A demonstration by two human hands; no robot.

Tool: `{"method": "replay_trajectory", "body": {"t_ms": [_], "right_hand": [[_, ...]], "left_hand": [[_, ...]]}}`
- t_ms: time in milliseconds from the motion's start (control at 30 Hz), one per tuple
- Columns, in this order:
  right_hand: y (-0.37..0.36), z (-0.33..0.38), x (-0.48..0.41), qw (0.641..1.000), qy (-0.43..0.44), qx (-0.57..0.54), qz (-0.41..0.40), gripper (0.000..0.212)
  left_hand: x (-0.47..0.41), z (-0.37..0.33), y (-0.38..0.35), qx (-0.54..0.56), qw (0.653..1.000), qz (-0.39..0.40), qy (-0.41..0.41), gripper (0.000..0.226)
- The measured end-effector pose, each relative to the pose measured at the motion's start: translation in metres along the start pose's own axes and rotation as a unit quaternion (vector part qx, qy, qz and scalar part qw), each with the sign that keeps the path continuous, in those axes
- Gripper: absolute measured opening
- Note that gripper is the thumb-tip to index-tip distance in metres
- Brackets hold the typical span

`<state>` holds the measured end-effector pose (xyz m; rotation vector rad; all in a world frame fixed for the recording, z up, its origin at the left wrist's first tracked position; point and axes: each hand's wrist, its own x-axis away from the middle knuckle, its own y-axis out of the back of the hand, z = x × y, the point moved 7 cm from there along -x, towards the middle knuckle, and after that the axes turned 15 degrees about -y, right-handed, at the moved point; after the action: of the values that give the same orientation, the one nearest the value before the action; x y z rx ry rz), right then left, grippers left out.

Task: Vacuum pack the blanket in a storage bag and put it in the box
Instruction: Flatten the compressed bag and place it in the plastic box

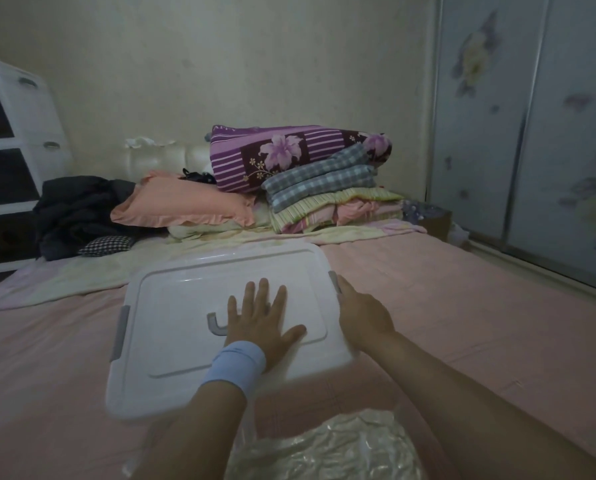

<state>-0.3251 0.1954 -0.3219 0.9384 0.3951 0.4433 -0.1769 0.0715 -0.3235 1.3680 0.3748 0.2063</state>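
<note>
Box lid [185, 299], white and shut, lies on the pink bed [480, 306] under both hands: the left hand [262, 320] presses flat with fingers spread, while the right hand [360, 313] curls its fingers over the rim at the grey right latch [334, 280]. Crinkled clear storage bag [324, 452] sits just in front, its contents unclear. Opening likely goes best with the flat palm steadying the lid, this latch freed first, then the left latch [121, 327], before lifting. Folded blankets [324, 178] are stacked well behind.
</note>
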Motion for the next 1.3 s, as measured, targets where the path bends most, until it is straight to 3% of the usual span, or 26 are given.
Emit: {"method": "replay_trajectory", "body": {"t_ms": [67,167,267,333,467,633,733,867,1000,1167,1300], "right_hand": [[-0.004,-0.008,-0.005,1.000,-0.014,-0.004,-0.004,0.054],[0.001,-0.024,-0.009,0.998,-0.058,0.010,0.016,0.030],[0.010,-0.012,0.001,0.996,0.008,0.078,-0.044,0.048],[0.019,0.015,0.019,0.989,0.087,0.054,-0.107,0.052],[-0.019,0.035,0.036,0.985,0.126,0.117,0.033,0.073],[-0.029,0.033,0.041,0.975,0.120,0.185,0.038,0.077],[-0.023,0.053,0.045,0.965,0.119,0.232,-0.011,0.075],[-0.039,0.118,0.075,0.953,0.218,0.213,0.006,0.074],[-0.071,0.178,0.103,0.935,0.285,0.209,0.033,0.068],[-0.098,0.215,0.105,0.939,0.279,0.192,0.056,0.063],[-0.118,0.210,0.114,0.938,0.297,0.174,0.044,0.089]], "left_hand": [[0.001,-0.002,-0.001,0.000,1.000,0.001,0.001,0.084],[0.005,-0.002,-0.001,0.003,1.000,0.005,0.004,0.085],[0.008,-0.003,-0.001,0.008,1.000,0.008,0.005,0.085],[0.007,-0.004,0.001,0.017,1.000,0.011,0.010,0.083],[0.005,-0.001,0.013,0.031,0.999,0.019,0.005,0.075],[0.029,0.020,0.024,0.051,0.998,-0.008,-0.045,0.070],[0.055,0.046,0.015,0.028,0.999,-0.006,0.016,0.075],[0.090,0.078,0.002,0.068,0.992,-0.015,0.103,0.068],[0.106,0.090,0.007,0.093,0.992,-0.052,0.071,0.057],[0.126,0.105,0.020,0.142,0.981,-0.132,0.026,0.050],[0.148,0.134,0.038,0.152,0.947,-0.270,0.090,0.029]]}}
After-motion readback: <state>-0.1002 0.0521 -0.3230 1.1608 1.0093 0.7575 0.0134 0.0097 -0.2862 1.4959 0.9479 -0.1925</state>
